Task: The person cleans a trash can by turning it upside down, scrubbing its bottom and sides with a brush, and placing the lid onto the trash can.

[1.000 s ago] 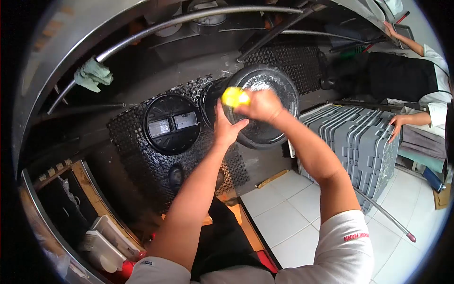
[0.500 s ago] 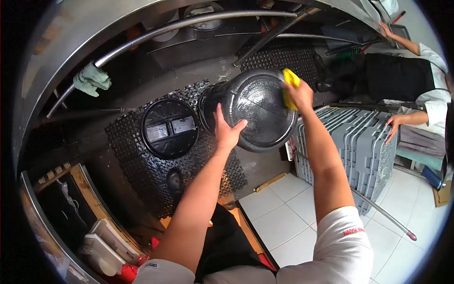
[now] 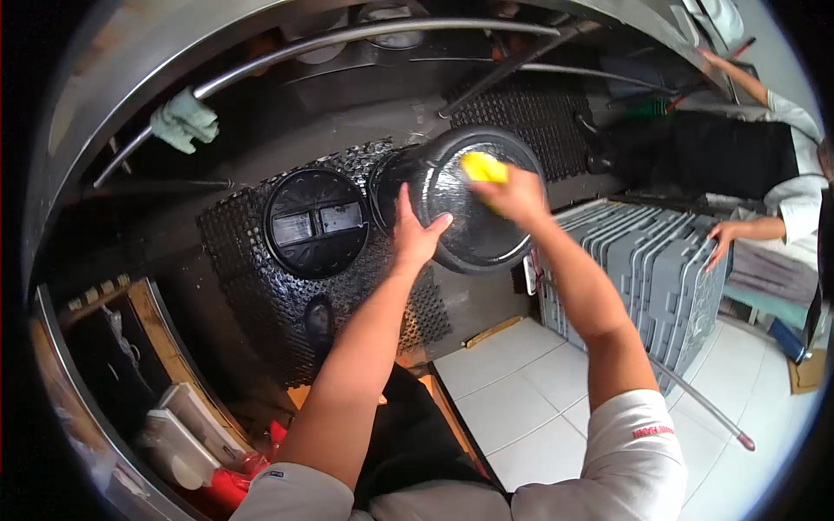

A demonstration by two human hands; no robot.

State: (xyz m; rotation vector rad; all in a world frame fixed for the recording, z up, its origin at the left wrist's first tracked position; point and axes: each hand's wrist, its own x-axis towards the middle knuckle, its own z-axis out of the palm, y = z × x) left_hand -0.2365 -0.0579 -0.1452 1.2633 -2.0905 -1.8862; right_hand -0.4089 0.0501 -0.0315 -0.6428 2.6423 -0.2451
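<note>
Since the earlier frame, your right hand (image 3: 514, 201) has carried the yellow sponge (image 3: 483, 168) from the right edge of the bin's base inward across its face. Your left hand (image 3: 415, 239) has kept its place.

At your far left, white containers (image 3: 184, 443) sit beside red plastic (image 3: 230, 488) in an open-fronted unit. Above them, a pale green cloth (image 3: 184, 120) is draped over a steel rail (image 3: 287, 56). Further in, a perforated rubber mat (image 3: 252, 295) covers part of the dark floor; on it lies a round black lid (image 3: 317, 249), with two pale, shiny rectangles side by side on its face.

Just right of the lid is the black bin (image 3: 460, 233), upturned, its base facing you with a glossy sheen. Your left hand is spread wide on the bin's near left side, thumb apart from the fingers and reaching the edge of the base; it is not closed around anything. Your right hand is closed on the sponge, holding it against or just over the upper part of the base; blur hides the exact contact.

To the right, a stack of grey crates (image 3: 638, 269) stands on white tiles (image 3: 530, 395), near a metal pole (image 3: 704, 404) with a red tip. At the far right, a co-worker's hand (image 3: 723, 239) touches the crates.
</note>
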